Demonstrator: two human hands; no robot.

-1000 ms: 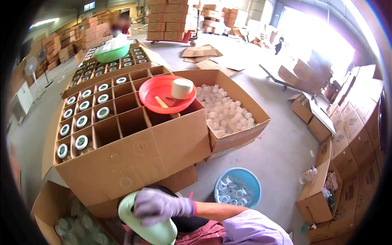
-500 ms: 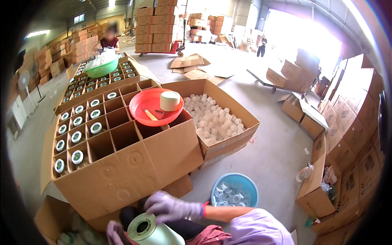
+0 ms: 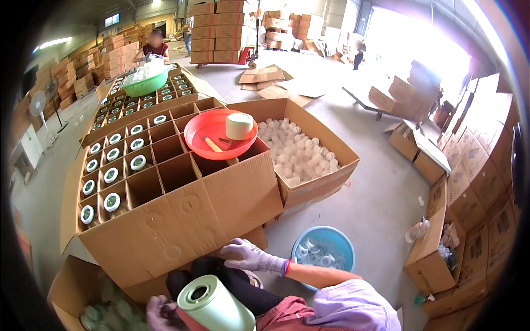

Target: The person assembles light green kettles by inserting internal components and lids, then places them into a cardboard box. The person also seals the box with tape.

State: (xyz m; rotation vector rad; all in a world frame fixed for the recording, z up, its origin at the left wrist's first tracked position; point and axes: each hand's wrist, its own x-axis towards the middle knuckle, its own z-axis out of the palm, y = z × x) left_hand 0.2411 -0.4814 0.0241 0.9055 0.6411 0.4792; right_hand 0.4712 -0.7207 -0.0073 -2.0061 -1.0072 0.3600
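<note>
A pale green flask casing point(image 3: 215, 303), round with a dark hole in its top, leans on my lap at the lower middle. Its opening tilts up toward the far left. My right hand point(image 3: 247, 257), in a pale purple glove, is off the casing, over my dark-clad leg, fingers apart and nothing visible in them. Beside the casing's left side is my gloved left hand point(image 3: 160, 313), dim and partly cut off by the lower edge. Whether it grips the casing is unclear. A blue basin point(image 3: 346, 248) of translucent white rings stands to the right of my right hand.
Ahead stands a divided carton point(image 3: 182, 220) of white-rimmed flasks, with a red basin point(image 3: 193, 138) on top. A carton point(image 3: 320, 182) of white caps adjoins it. An open carton point(image 3: 72, 281) lies lower left. Stacked cartons point(image 3: 480, 182) line the right; a person point(image 3: 154, 49) works beyond.
My right hand has lifted off the casing's top and moved right, fingers spreading. The casing's top shows more fully now. The whole view has shifted slightly.
</note>
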